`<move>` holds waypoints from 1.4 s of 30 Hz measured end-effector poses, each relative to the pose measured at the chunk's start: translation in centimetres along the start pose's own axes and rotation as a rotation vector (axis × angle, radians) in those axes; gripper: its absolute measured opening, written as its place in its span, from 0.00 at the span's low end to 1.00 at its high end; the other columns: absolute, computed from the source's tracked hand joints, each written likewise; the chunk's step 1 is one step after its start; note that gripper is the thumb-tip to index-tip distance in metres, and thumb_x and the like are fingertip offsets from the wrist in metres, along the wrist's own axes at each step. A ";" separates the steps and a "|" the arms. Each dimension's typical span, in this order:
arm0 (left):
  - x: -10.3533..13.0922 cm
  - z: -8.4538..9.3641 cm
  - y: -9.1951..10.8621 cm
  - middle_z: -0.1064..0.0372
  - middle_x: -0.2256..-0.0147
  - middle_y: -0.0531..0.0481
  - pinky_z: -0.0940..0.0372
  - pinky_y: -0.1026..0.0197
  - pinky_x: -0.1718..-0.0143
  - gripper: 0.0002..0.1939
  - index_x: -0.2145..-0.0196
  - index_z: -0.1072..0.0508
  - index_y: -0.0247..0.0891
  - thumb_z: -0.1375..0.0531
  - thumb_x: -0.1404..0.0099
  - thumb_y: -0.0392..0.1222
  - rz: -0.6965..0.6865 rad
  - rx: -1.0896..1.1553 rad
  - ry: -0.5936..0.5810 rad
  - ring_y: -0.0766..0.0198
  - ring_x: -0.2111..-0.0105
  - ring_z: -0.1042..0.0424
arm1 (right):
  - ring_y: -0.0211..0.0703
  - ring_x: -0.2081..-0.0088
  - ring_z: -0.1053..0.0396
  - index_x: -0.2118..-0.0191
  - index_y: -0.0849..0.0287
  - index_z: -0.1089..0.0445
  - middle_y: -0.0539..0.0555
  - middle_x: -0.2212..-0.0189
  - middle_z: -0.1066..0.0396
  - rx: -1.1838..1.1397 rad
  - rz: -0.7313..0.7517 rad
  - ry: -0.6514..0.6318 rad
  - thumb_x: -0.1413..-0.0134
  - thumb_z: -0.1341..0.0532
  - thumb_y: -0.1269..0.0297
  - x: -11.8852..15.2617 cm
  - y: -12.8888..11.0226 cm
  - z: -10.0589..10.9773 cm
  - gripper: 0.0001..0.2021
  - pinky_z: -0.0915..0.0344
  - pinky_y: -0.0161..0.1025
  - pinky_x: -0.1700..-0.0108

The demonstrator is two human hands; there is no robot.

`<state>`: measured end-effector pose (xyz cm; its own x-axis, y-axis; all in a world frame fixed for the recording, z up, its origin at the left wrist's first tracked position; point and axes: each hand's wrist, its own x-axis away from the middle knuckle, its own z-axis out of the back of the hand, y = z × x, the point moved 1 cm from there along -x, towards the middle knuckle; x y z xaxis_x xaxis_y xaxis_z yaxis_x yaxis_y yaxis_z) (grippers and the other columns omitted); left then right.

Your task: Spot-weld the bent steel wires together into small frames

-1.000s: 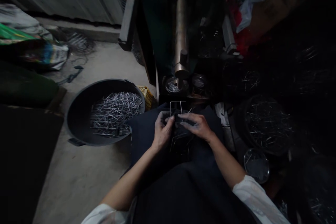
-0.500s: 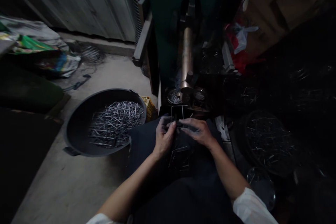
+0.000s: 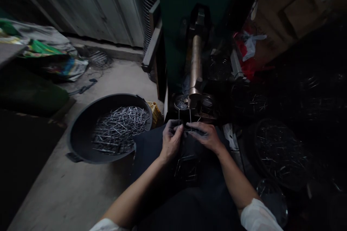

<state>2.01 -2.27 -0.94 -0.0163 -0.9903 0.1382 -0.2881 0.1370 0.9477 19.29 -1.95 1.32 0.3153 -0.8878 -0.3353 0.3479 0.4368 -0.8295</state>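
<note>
My left hand (image 3: 171, 139) and my right hand (image 3: 204, 135) pinch a thin bent wire frame (image 3: 190, 117) between them, just below a copper-coloured cylindrical machine arm (image 3: 195, 66). Two wire prongs point away from me, up to the arm's lower end; whether they touch it is too dark to tell. The fingertips hide the near part of the wire. More bent wire pieces (image 3: 187, 158) lie in the dark area over my lap, below my hands.
To the left, a large black basin (image 3: 81, 148) holds many short metal rods (image 3: 121, 128). Behind it is a yellow basket (image 3: 155, 112). A small dish (image 3: 180, 101) of metal bits sits by the arm. At right are a dark tub of wire pieces (image 3: 279, 148) and a clear container (image 3: 272, 200).
The wire frame has moved slightly closer to the machine arm, and its far crossbar no longer shows clearly. My view has shifted a little. Both hands keep their grip.
</note>
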 end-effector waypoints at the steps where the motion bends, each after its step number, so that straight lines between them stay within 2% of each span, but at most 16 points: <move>1: 0.0 -0.1 0.1 0.32 0.78 0.57 0.40 0.69 0.77 0.15 0.60 0.33 0.39 0.35 0.36 0.50 0.009 0.013 -0.004 0.71 0.81 0.35 | 0.44 0.52 0.22 0.46 0.50 0.24 0.53 0.52 0.21 -0.005 -0.008 -0.001 0.39 0.34 0.64 -0.1 0.0 0.0 0.16 0.27 0.41 0.47; 4: 0.0 -0.2 0.4 0.31 0.77 0.57 0.40 0.69 0.78 0.15 0.59 0.33 0.40 0.35 0.37 0.50 0.035 0.050 -0.013 0.70 0.81 0.35 | 0.45 0.53 0.22 0.47 0.50 0.24 0.53 0.53 0.20 -0.018 -0.033 -0.011 0.39 0.33 0.63 -0.2 -0.1 0.0 0.15 0.26 0.41 0.49; 7: -0.1 0.0 0.4 0.32 0.78 0.57 0.41 0.69 0.78 0.15 0.59 0.31 0.39 0.35 0.37 0.50 0.024 0.004 -0.005 0.70 0.81 0.35 | 0.44 0.51 0.23 0.47 0.49 0.24 0.52 0.52 0.21 -0.017 -0.049 -0.014 0.39 0.34 0.62 -0.2 0.0 -0.1 0.15 0.28 0.42 0.46; 10: -1.3 0.0 0.5 0.33 0.78 0.57 0.39 0.69 0.77 0.14 0.62 0.31 0.39 0.35 0.37 0.50 -0.031 -0.026 -0.008 0.70 0.79 0.34 | 0.44 0.54 0.23 0.45 0.49 0.26 0.51 0.54 0.21 0.007 -0.091 0.076 0.42 0.31 0.60 -0.6 0.7 -0.2 0.19 0.29 0.42 0.48; 13: -3.5 -0.3 0.8 0.33 0.79 0.58 0.40 0.70 0.78 0.14 0.63 0.33 0.40 0.35 0.38 0.50 -0.081 -0.021 -0.014 0.71 0.81 0.35 | 0.44 0.61 0.24 0.55 0.54 0.23 0.51 0.63 0.22 0.059 -0.130 0.220 0.46 0.29 0.57 -1.7 1.8 0.1 0.14 0.28 0.40 0.55; 16: -5.8 -0.9 1.4 0.33 0.81 0.59 0.44 0.71 0.83 0.15 0.62 0.34 0.40 0.36 0.38 0.50 -0.090 -0.033 -0.011 0.72 0.85 0.39 | 0.43 0.64 0.25 0.65 0.56 0.23 0.51 0.67 0.23 0.084 -0.132 0.253 0.43 0.32 0.57 -3.0 2.7 0.7 0.08 0.30 0.38 0.58; 20: -7.5 -1.5 1.9 0.34 0.82 0.60 0.45 0.71 0.85 0.16 0.62 0.35 0.40 0.36 0.38 0.51 -0.079 -0.016 -0.009 0.72 0.87 0.40 | 0.43 0.63 0.25 0.63 0.57 0.23 0.51 0.67 0.22 0.044 -0.161 0.259 0.39 0.36 0.57 -4.2 3.3 1.3 0.09 0.31 0.38 0.57; 27: -8.6 -1.8 1.9 0.34 0.83 0.61 0.47 0.70 0.86 0.16 0.62 0.36 0.40 0.36 0.39 0.51 -0.044 0.025 0.019 0.71 0.88 0.40 | 0.43 0.62 0.25 0.64 0.57 0.23 0.51 0.67 0.22 0.024 -0.225 0.296 0.41 0.36 0.55 -5.2 4.1 1.2 0.11 0.31 0.39 0.55; 30: -8.5 -2.1 2.0 0.35 0.83 0.61 0.48 0.71 0.87 0.15 0.63 0.35 0.40 0.36 0.40 0.50 -0.032 -0.003 0.031 0.72 0.88 0.41 | 0.43 0.62 0.25 0.64 0.57 0.23 0.51 0.67 0.22 0.036 -0.262 0.300 0.42 0.35 0.54 -4.8 4.1 1.8 0.12 0.31 0.40 0.54; 32: -8.3 -2.0 2.1 0.35 0.82 0.61 0.47 0.71 0.87 0.14 0.64 0.35 0.40 0.36 0.41 0.49 -0.034 0.007 0.039 0.72 0.87 0.40 | 0.44 0.60 0.25 0.60 0.58 0.23 0.53 0.63 0.21 -0.047 -0.303 0.290 0.45 0.33 0.54 -3.6 3.7 2.7 0.13 0.29 0.42 0.52; 35: -8.1 0.1 2.4 0.36 0.82 0.61 0.46 0.71 0.86 0.14 0.63 0.34 0.39 0.34 0.42 0.45 0.003 0.087 0.090 0.72 0.87 0.40 | 0.48 0.52 0.25 0.47 0.55 0.26 0.57 0.50 0.23 -0.259 -0.398 0.223 0.51 0.27 0.56 0.1 2.7 4.3 0.25 0.28 0.46 0.48; 37: -8.0 3.1 2.7 0.36 0.82 0.61 0.47 0.72 0.85 0.11 0.62 0.34 0.38 0.36 0.39 0.42 0.040 0.148 0.176 0.73 0.87 0.40 | 0.49 0.47 0.26 0.41 0.52 0.29 0.58 0.44 0.27 -0.340 -0.471 0.162 0.54 0.25 0.58 3.3 1.8 5.2 0.32 0.28 0.48 0.45; 39: -7.5 6.7 2.7 0.36 0.79 0.60 0.47 0.75 0.80 0.07 0.64 0.35 0.35 0.45 0.29 0.40 0.039 0.219 0.362 0.78 0.85 0.39 | 0.52 0.43 0.28 0.39 0.50 0.31 0.58 0.41 0.29 -0.377 -0.539 0.104 0.55 0.24 0.58 6.4 0.9 5.6 0.35 0.29 0.50 0.43; 40: -6.9 8.5 2.6 0.34 0.76 0.57 0.46 0.77 0.76 0.13 0.65 0.36 0.33 0.51 0.25 0.43 0.056 0.255 0.459 0.81 0.82 0.37 | 0.53 0.42 0.29 0.38 0.50 0.31 0.58 0.40 0.30 -0.385 -0.570 0.082 0.55 0.24 0.58 7.8 0.6 5.7 0.36 0.29 0.50 0.42; 42: -4.7 11.0 1.9 0.28 0.69 0.52 0.46 0.75 0.79 0.17 0.64 0.36 0.35 0.47 0.27 0.53 0.082 0.225 0.526 0.79 0.81 0.36 | 0.52 0.44 0.28 0.40 0.50 0.29 0.58 0.42 0.28 -0.372 -0.623 0.078 0.53 0.25 0.58 9.9 0.3 5.4 0.33 0.28 0.50 0.43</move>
<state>-9.00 2.42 -2.91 0.4146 -0.8233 0.3877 -0.5033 0.1475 0.8514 27.32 -9.87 0.18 0.0883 -0.9694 0.2290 0.1152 -0.2184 -0.9690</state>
